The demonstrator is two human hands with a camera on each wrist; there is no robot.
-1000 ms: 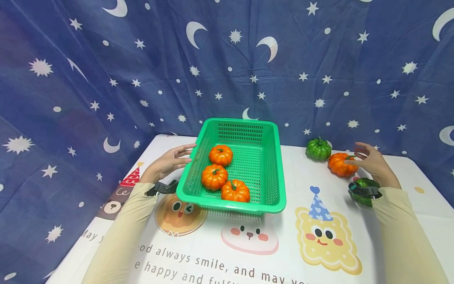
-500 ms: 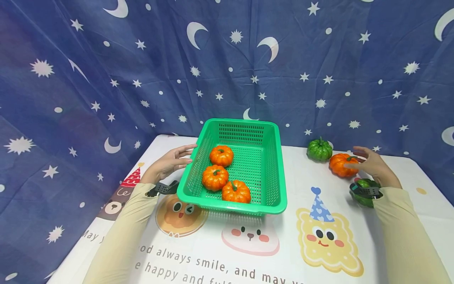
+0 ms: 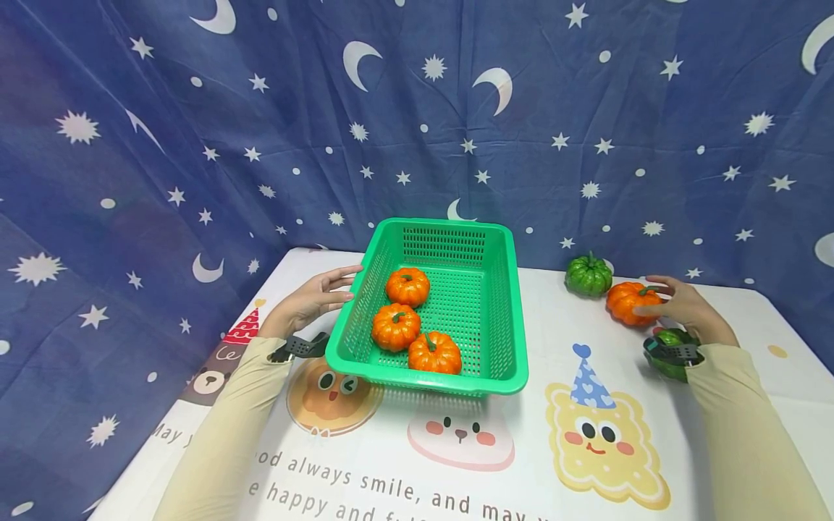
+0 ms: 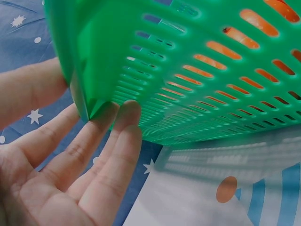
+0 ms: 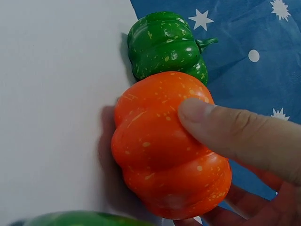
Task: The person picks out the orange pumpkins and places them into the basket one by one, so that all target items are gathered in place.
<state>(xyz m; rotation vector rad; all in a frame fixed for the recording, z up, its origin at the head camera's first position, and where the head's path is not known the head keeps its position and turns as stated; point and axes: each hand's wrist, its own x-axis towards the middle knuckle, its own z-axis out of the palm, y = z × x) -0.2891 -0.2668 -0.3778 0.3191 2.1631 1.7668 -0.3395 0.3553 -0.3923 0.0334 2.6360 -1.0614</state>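
Observation:
My right hand (image 3: 692, 312) grips an orange pumpkin (image 3: 630, 304) at the back right of the table. In the right wrist view the thumb (image 5: 225, 125) presses its ribbed, speckled side, with the other fingers partly hidden behind it. Right beside it is a green pumpkin (image 5: 167, 47) with a curved stem. My left hand (image 3: 309, 300) touches the left side of a green plastic basket (image 3: 504, 289). Seen from the left wrist, its fairly straight fingers (image 4: 77, 150) reach the rim and the wall below it. Three orange pumpkins (image 3: 396, 327) lie in the basket's left half.
Another green pumpkin (image 3: 670, 358) lies below my right wrist, partly covered by the wrist camera. A white printed cloth (image 3: 456, 485) covers the table. Behind it hangs a blue curtain (image 3: 417, 108) with moons and stars.
My right hand has lowered slightly and its fingers have closed in on the orange pumpkin. The left hand and basket stay in place.

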